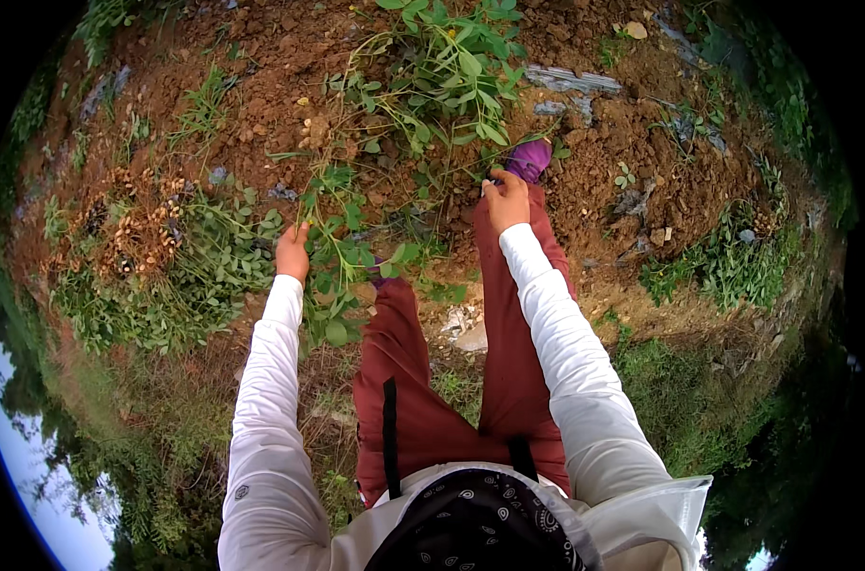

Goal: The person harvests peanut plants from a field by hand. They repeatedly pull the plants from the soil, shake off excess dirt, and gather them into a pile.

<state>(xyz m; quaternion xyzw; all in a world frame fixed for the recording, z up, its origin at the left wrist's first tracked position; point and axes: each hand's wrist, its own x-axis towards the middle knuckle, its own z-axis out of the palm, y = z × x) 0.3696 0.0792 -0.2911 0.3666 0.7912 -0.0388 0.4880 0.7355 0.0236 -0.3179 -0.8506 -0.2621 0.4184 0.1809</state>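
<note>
My left hand (293, 253) is closed around the stems of a leafy green peanut plant (335, 255), whose foliage hangs beside it, over the edge of my left leg. Further left lies a heap of pulled peanut plants (166, 276), with clusters of tan pods (133, 236) on top. My right hand (509, 202) has its fingers drawn together just in front of my right purple shoe (529, 160). A small pale bit shows at its fingertips, too small to name. Ahead, between both hands, a bushy peanut plant (452, 81) spreads over the soil.
Loose reddish-brown soil (604, 214) covers the ground ahead, with torn strips of grey plastic film (573, 80) in it. More cut greenery (742, 257) lies at the right. Pale stones (466, 328) sit between my legs, and grass (680, 381) grows along the near side.
</note>
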